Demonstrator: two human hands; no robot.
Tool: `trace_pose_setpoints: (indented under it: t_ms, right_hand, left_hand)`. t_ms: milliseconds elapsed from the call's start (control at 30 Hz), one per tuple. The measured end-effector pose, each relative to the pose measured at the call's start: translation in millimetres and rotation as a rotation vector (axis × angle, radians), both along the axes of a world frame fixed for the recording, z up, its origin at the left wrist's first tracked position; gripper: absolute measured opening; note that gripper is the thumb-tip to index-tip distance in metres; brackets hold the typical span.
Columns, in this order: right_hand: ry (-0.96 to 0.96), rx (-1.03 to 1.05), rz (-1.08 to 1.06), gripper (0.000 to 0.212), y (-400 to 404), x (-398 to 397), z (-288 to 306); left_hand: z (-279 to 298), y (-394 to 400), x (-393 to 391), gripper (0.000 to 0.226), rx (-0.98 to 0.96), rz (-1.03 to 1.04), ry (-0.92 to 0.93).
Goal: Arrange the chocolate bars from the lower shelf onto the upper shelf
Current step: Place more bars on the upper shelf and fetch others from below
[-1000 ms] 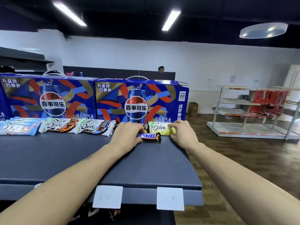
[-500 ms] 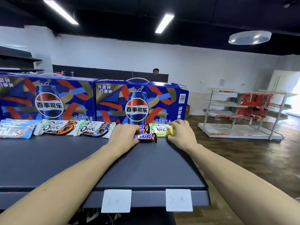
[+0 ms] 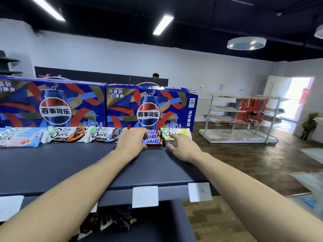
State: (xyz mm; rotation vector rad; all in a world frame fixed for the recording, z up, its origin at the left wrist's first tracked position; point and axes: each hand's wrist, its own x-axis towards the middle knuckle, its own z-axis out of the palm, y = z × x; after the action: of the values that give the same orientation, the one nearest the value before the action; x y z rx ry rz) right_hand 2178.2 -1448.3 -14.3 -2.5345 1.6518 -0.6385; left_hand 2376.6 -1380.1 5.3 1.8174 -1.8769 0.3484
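In the middle of the frame, your left hand (image 3: 131,140) holds the Snickers bars (image 3: 153,139), and your right hand (image 3: 182,144) is open beside them.

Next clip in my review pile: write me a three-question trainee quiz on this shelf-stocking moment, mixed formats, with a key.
1. True or false: the left hand rests on the stacked brown-and-blue Snickers bars on the dark grey upper shelf.
2. Multiple choice: what lies directly right of the Snickers bars? A) a pale blue Dove bar B) a yellow-green Dove bar C) a red bag
3. Fill in: the right hand has its fingers ____ and grips nothing.

Key: 1 true; 2 B; 3 spread open. Dark-wrapped bars lie on the lower shelf, and two white paper price tags hang on the upper shelf's front edge.
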Motion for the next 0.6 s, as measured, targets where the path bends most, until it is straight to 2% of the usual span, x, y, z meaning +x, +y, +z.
trace_pose_setpoints:
  t_ms: [300, 600]
  right_hand:
    - [0.031, -0.003, 0.016, 0.054, 74, 7, 3]
    - [-0.036, -0.002, 0.045, 0.056, 165, 19, 1]
  left_hand:
    - [1, 60, 20, 0.038, -0.04, 0.07, -0.019]
    - [-6, 164, 33, 0.026, -0.065, 0.17, -0.1]
